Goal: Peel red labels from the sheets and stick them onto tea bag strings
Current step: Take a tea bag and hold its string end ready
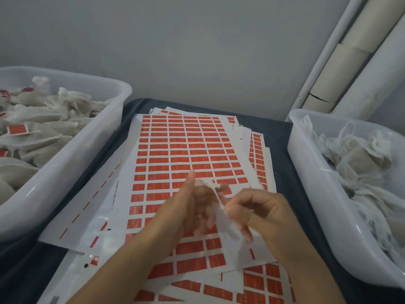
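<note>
Head view:
Label sheets (186, 150): stacked mid-surface, landmark.
Left hand (188, 207): above sheets, blurred; grip unclear.
Right hand (256, 207): beside it, fingers pinching tea bag (228, 229) string.
Left bin (65, 163): labelled bags.
Right bin (317, 194): unlabelled bags.

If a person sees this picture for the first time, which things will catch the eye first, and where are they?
The sheets of red labels stand out first, piled in the middle on a dark cloth. Over them, near the bottom, the left hand and right hand hold a white tea bag by its string. A tub with labelled bags stands at the left, a tub with unlabelled bags at the right.
</note>
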Demonstrator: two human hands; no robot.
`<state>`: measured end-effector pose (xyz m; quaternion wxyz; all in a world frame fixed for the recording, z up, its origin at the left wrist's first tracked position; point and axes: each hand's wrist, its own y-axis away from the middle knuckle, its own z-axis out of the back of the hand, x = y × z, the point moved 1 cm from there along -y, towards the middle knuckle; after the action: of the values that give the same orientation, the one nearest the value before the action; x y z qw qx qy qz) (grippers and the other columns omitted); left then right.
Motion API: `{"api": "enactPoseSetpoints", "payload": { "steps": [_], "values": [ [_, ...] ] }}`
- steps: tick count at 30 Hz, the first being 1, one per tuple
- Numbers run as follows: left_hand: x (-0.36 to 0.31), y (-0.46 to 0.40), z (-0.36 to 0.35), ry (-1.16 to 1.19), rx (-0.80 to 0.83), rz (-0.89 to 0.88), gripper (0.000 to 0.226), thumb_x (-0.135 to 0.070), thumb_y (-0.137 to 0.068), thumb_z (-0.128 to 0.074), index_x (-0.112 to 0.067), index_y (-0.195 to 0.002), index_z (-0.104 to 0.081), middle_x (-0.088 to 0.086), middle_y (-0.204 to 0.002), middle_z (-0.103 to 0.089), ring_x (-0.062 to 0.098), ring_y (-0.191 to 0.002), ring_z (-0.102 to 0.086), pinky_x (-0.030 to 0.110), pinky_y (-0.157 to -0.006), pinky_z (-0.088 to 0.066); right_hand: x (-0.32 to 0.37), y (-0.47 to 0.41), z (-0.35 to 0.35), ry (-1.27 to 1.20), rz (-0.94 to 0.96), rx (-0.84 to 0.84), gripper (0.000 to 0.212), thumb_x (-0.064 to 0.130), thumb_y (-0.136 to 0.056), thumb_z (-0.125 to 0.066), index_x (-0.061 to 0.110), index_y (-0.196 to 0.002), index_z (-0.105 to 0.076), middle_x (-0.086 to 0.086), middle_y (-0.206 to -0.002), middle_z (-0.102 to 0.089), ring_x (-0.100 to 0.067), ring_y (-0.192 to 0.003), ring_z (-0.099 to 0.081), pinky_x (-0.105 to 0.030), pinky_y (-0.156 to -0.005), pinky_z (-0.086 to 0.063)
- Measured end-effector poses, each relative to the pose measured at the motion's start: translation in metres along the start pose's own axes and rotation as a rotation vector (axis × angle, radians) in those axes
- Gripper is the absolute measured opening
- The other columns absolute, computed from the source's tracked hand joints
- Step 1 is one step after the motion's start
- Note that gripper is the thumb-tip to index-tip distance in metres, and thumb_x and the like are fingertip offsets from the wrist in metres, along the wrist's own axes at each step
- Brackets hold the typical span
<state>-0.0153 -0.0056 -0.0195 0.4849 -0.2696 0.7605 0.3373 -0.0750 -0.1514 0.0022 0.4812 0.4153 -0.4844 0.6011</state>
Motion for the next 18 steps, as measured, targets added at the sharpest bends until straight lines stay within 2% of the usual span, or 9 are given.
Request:
{"api": "enactPoseSetpoints", "payload": {
  "steps": [2, 3, 5, 6, 9, 12, 14, 16, 18],
  "values": [
    [-0.001, 0.0, 0.007, 0.205, 0.01, -0.028, 0.045, -0.054, -0.082, -0.038, -0.029, -0.094, -0.073, 0.005, -0.101, -0.07, 0.013, -0.067, -0.061, 0.015, -0.049, -0.044, -0.001, -0.001, -0.007, 0.05, -0.022, 0.091, 0.008, 0.036, -0.074, -0.065, 0.04, -0.07, -0.071, 0.017, -0.065, -0.066, -0.003, -0.051, -0.056, -0.014, -0.052, -0.048],
    [-0.002, 0.003, 0.011, 0.341, 0.037, -0.046, 0.038, -0.047, -0.084, -0.044, -0.026, -0.097, -0.073, 0.003, -0.1, -0.07, 0.012, -0.064, -0.059, 0.014, -0.048, -0.043, -0.002, -0.001, -0.009, 0.07, -0.035, 0.096, 0.009, 0.034, -0.073, -0.064, 0.039, -0.068, -0.071, 0.018, -0.065, -0.066, -0.002, -0.053, -0.057, -0.013, -0.053, -0.048],
    [-0.005, 0.005, 0.018, 0.604, 0.064, -0.043, 0.031, -0.033, -0.082, -0.053, -0.015, -0.095, -0.074, 0.003, -0.083, -0.067, 0.009, -0.051, -0.05, 0.012, -0.041, -0.039, -0.004, -0.003, -0.008, 0.108, -0.066, 0.054, 0.007, 0.035, -0.071, -0.063, 0.036, -0.067, -0.069, 0.017, -0.068, -0.067, -0.003, -0.058, -0.06, -0.012, -0.056, -0.049],
    [-0.006, 0.006, 0.02, 0.66, 0.055, -0.037, 0.03, -0.03, -0.08, -0.054, -0.012, -0.091, -0.075, 0.002, -0.072, -0.062, 0.008, -0.046, -0.045, 0.012, -0.038, -0.036, -0.006, -0.004, -0.005, 0.141, -0.079, 0.007, 0.006, 0.037, -0.07, -0.062, 0.035, -0.068, -0.067, 0.016, -0.071, -0.068, -0.004, -0.061, -0.061, -0.012, -0.057, -0.05],
    [-0.009, 0.008, 0.022, 0.447, -0.011, 0.003, 0.032, -0.036, -0.078, -0.052, -0.013, -0.071, -0.073, 0.001, -0.057, -0.048, 0.008, -0.043, -0.037, 0.012, -0.038, -0.032, -0.013, -0.006, 0.004, 0.304, -0.087, -0.216, 0.014, 0.044, -0.07, -0.056, 0.033, -0.076, -0.061, 0.027, -0.081, -0.066, 0.002, -0.077, -0.061, -0.005, -0.062, -0.048],
    [-0.009, 0.009, 0.016, 0.141, -0.043, 0.112, 0.036, -0.043, -0.078, -0.05, -0.014, -0.056, -0.058, 0.0, -0.052, -0.044, 0.007, -0.04, -0.035, 0.013, -0.037, -0.03, -0.018, -0.006, 0.003, 0.408, -0.05, -0.358, 0.012, 0.048, -0.072, -0.053, 0.037, -0.076, -0.056, 0.041, -0.078, -0.059, 0.013, -0.086, -0.056, 0.003, -0.067, -0.041],
    [-0.005, 0.0, 0.008, -0.025, -0.086, 0.22, 0.039, -0.04, -0.085, -0.051, -0.012, -0.058, -0.051, -0.004, -0.042, -0.046, 0.006, -0.034, -0.039, 0.014, -0.034, -0.031, -0.019, -0.007, -0.004, 0.477, 0.045, -0.371, 0.009, 0.045, -0.083, -0.054, 0.039, -0.077, -0.052, 0.04, -0.079, -0.057, 0.018, -0.092, -0.051, 0.007, -0.072, -0.035],
    [0.002, -0.001, 0.005, -0.148, -0.079, 0.295, 0.035, -0.031, -0.092, -0.05, -0.013, -0.062, -0.047, -0.008, -0.033, -0.047, 0.003, -0.031, -0.043, 0.015, -0.035, -0.034, -0.021, -0.007, -0.013, 0.533, 0.137, -0.33, 0.007, 0.036, -0.085, -0.053, 0.04, -0.08, -0.05, 0.036, -0.09, -0.055, 0.019, -0.1, -0.048, 0.007, -0.08, -0.032],
    [0.005, -0.005, 0.004, -0.32, -0.032, 0.244, 0.032, -0.021, -0.094, -0.049, -0.016, -0.062, -0.049, -0.013, -0.032, -0.047, -0.001, -0.029, -0.043, 0.012, -0.035, -0.036, -0.023, -0.007, -0.021, 0.51, 0.159, -0.261, 0.006, 0.033, -0.086, -0.049, 0.039, -0.085, -0.05, 0.033, -0.105, -0.053, 0.019, -0.108, -0.045, 0.005, -0.084, -0.031]
  ]
}}
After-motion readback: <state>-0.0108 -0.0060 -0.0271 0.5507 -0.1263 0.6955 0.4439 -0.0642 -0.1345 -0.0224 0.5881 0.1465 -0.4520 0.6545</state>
